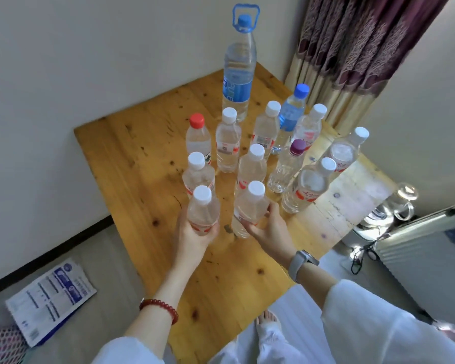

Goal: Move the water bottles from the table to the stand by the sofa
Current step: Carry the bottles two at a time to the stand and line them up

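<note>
Each hand, left (195,240) and right (269,228), wrapped a white-capped bottle (203,210) low; lifting straight up would spare the neighbours behind.

Both arms outstretched, left grip (195,236) and right grip (269,228) each curled closed.

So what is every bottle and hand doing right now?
Left hand: shut on a white-cap bottle.
Right hand: shut on another white-cap bottle.
Big bottle: upright, capped, handle up.
Red-cap bottle: upright, capped.
Purple-cap bottle: upright, capped.
Table: bottles on it.
</note>
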The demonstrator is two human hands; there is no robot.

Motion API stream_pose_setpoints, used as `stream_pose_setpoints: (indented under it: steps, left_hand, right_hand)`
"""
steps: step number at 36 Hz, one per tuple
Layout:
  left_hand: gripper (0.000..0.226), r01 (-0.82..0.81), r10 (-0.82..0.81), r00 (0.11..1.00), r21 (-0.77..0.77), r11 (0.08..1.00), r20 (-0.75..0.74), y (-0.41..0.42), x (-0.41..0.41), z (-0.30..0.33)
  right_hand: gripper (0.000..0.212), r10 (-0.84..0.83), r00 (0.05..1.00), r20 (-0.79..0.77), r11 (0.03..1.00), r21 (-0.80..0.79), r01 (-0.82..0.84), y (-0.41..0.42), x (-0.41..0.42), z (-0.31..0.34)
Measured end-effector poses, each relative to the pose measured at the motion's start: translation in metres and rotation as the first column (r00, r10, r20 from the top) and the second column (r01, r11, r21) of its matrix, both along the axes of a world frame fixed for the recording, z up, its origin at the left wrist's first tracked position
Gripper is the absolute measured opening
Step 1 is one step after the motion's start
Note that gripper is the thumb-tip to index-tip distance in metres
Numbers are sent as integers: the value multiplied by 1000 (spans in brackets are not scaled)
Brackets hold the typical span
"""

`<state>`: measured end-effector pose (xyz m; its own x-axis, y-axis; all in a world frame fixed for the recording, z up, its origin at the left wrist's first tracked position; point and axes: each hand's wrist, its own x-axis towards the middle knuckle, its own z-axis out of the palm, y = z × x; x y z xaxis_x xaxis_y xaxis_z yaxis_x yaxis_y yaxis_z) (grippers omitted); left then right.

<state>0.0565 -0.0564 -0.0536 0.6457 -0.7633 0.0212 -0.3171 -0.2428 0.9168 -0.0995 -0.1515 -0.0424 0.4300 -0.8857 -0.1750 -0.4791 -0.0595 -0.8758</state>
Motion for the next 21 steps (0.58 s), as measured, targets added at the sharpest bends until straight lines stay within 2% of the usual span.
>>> stream_pose_setpoints:
  steps: [4,7,9,13,17,18,21]
  left_hand:
    - [47,155,-156,988,-31,987,-5,15,-11,23]
    - [64,251,-251,968,-28,968,-1,16,-31,37]
    - [66,317,-317,948,-23,948,-26,11,-49,45]
    - [71,458,-459,879,-38,888,-126,-6,-98,56]
    - [71,594,-595,783,-62,802,-183,-25,-173,67]
    - [73,641,-641,744,-72,765,-189,-29,-195,70]
    - [62,758,-756,638,-54,650,-144,-34,-266,79]
  right_hand:
    - [57,-91,995,31,995,41,90,27,-32,10]
    - [42,-201,978,53,979,42,199,47,-63,23]
    - [41,-289,954,76,956,67,284,58,-87,31]
    - [51,-384,919,91,923,66,379,79,-146,51]
    - [33,-519,855,-9,855,-37,518,103,-213,72]
    - [35,-552,833,-42,834,-53,550,111,-233,77]
    - [59,-642,750,-159,766,-131,629,134,-295,86]
